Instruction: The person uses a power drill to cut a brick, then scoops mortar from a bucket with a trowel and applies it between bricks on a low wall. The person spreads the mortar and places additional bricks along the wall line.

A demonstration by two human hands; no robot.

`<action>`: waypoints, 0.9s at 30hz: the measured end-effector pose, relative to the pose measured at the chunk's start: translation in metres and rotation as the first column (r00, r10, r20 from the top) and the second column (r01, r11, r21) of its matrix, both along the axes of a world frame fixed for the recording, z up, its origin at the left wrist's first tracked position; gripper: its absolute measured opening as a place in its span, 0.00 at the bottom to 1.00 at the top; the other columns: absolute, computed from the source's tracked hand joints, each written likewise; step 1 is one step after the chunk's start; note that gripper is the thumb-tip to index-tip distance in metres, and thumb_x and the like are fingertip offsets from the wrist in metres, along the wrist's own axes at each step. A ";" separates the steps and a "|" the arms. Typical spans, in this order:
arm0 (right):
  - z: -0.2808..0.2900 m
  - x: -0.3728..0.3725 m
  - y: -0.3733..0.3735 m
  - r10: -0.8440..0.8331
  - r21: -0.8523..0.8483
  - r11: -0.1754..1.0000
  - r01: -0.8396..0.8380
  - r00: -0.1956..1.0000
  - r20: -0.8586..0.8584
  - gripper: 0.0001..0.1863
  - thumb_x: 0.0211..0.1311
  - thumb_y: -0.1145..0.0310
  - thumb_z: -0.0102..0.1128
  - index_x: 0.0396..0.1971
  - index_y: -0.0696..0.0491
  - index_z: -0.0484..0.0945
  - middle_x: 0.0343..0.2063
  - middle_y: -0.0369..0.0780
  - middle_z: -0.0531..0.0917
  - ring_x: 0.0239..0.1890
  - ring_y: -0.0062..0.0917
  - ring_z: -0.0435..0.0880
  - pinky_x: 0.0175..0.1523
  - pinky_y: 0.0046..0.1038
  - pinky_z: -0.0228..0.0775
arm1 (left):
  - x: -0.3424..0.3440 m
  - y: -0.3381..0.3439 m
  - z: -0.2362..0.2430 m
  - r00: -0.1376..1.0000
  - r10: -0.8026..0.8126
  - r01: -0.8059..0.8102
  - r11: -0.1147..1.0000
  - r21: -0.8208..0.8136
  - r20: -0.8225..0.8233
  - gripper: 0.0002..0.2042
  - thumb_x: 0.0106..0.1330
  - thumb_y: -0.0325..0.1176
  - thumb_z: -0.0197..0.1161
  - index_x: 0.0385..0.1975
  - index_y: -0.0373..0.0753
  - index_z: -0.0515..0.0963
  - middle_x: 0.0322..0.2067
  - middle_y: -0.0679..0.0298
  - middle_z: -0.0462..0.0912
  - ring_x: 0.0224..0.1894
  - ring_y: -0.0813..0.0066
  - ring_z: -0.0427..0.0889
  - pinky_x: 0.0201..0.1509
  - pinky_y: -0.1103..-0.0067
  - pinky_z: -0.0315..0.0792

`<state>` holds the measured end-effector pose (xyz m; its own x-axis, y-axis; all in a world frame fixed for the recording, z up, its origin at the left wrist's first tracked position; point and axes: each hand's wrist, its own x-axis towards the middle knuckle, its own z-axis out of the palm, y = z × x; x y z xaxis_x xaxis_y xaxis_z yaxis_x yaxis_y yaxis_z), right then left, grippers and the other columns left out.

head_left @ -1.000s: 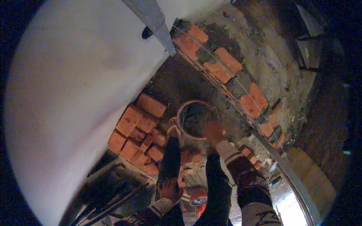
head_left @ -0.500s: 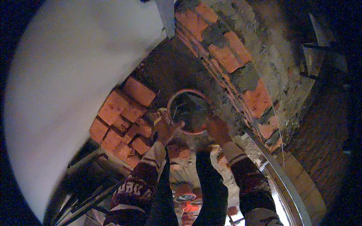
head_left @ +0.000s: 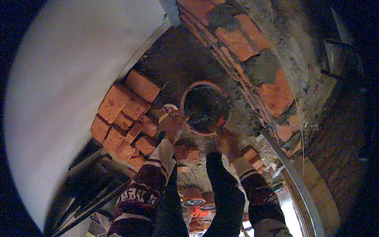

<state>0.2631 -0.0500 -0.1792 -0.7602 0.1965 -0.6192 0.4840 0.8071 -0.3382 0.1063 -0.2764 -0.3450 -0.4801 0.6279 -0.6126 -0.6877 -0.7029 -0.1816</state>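
A round bucket (head_left: 182,103) with a reddish rim and dark grey contents stands between my hands. My left hand (head_left: 172,125) is closed at its left rim, the thumb lying along the edge. Beside those fingers is a small pale curved thing (head_left: 169,107), too blurred to name. My right hand (head_left: 227,141) grips the near right part of the rim, its fingertips partly hidden. The bucket's interior is in shadow, so what fills it is unclear.
Stacked orange bricks (head_left: 125,104) sit on the left beside a large pale sheet (head_left: 75,75). On the right runs a brick wall (head_left: 272,94) with grey mortar, and a thin string (head_left: 303,150). A metal rail (head_left: 294,175) curves at lower right. Several reddish buckets (head_left: 192,196) stand behind my legs.
The bucket has shifted slightly up and to the right in view, and my right hand stays with it. The left hand now sits more at its side. The whole view has shifted a little.
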 end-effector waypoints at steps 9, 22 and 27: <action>-0.034 -0.010 0.038 -0.329 -0.335 0.888 0.316 0.944 0.019 0.16 0.66 0.63 0.60 0.50 0.52 0.81 0.43 0.48 0.86 0.45 0.45 0.86 0.49 0.45 0.79 | 0.012 0.020 0.010 0.750 -0.607 0.288 0.657 -0.697 -0.263 0.11 0.62 0.23 0.69 0.35 0.50 0.76 0.38 0.69 0.78 0.37 0.70 0.78 0.37 0.71 0.78; 0.007 0.007 0.012 0.030 -0.002 1.000 -0.031 0.988 0.150 0.25 0.62 0.63 0.63 0.60 0.52 0.76 0.46 0.49 0.84 0.45 0.44 0.87 0.48 0.46 0.79 | -0.021 0.051 0.103 0.422 -0.905 0.326 0.198 -0.924 -0.045 0.12 0.60 0.26 0.71 0.36 0.47 0.72 0.34 0.69 0.75 0.33 0.75 0.76 0.31 0.76 0.72; 0.001 0.024 0.046 0.033 0.127 0.991 -0.039 0.998 0.049 0.24 0.59 0.60 0.65 0.55 0.54 0.78 0.44 0.47 0.84 0.40 0.44 0.87 0.45 0.48 0.78 | -0.021 0.053 0.099 0.321 -0.943 0.114 0.135 -0.984 -0.092 0.12 0.59 0.27 0.70 0.35 0.44 0.72 0.32 0.69 0.75 0.32 0.76 0.75 0.33 0.73 0.73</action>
<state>0.2866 -0.0038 -0.1783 -0.7389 0.2492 -0.6261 0.4669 0.8593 -0.2089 0.0854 -0.2233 -0.2461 -0.6584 0.3498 -0.6664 -0.4719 0.4979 0.7276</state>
